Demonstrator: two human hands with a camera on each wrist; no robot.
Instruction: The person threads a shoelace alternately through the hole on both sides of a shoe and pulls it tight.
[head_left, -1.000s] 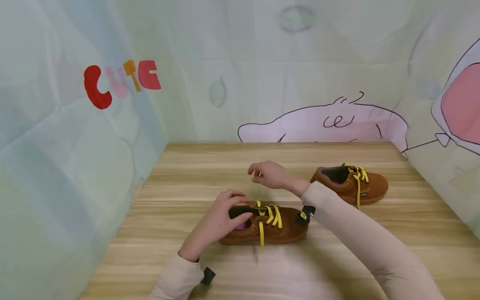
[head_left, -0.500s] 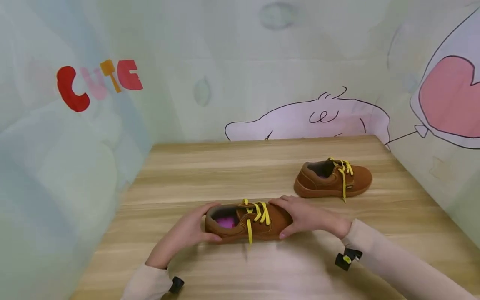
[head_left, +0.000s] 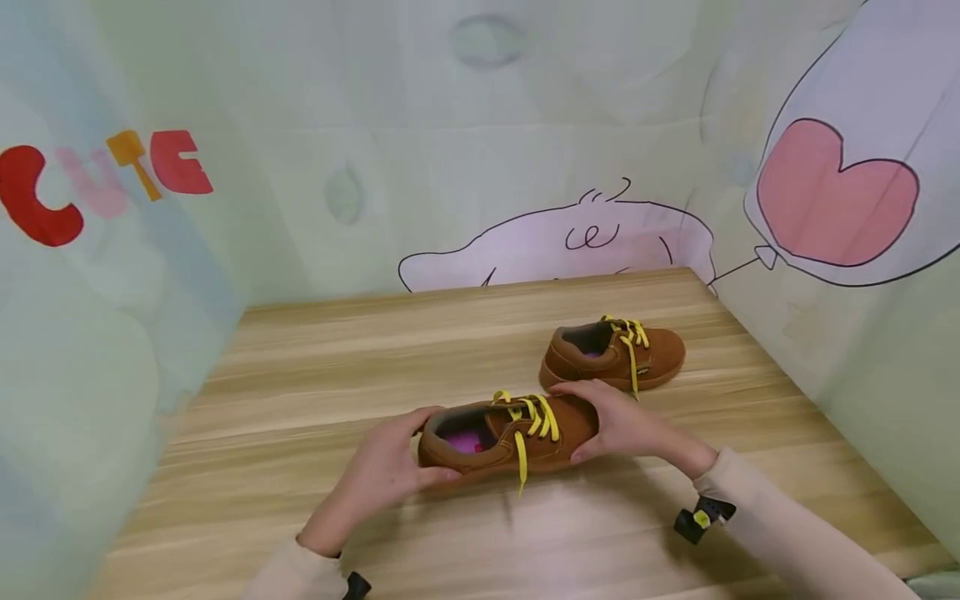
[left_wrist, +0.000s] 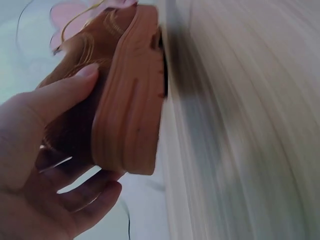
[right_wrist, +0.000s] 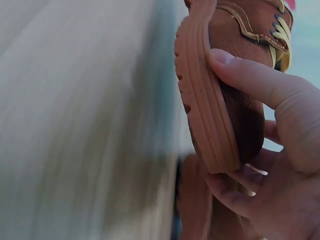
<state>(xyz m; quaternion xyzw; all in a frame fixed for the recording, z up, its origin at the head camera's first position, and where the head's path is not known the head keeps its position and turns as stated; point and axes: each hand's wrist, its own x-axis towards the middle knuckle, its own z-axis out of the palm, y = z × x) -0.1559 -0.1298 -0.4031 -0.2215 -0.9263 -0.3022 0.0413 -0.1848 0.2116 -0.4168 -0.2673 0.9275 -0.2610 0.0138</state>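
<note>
A brown lace-up shoe (head_left: pixel 555 429) with yellow laces and a purple insole lies between both hands, its toe pointing right. My left hand (head_left: pixel 381 462) grips the heel; in the left wrist view the thumb lies along the side above the thick sole (left_wrist: pixel 131 110). On the toe, my right hand (head_left: pixel 630 425) holds with thumb in front and fingers behind. The right wrist view shows that thumb at the upper's edge above the treaded sole (right_wrist: pixel 207 95). A matching brown shoe (head_left: pixel 660 354) stands just behind and to the right, toe also to the right.
Both shoes are at a wooden table (head_left: pixel 315 358). Printed cloth walls (head_left: pixel 285 208) rise along its left, back and right sides. Dark wrist cameras (head_left: pixel 701 517) sit on the sleeves.
My right hand has come down from above the table onto the toe, and my left hand has closed round the heel. The shoe has shifted toward the other shoe; the head view has turned right.
</note>
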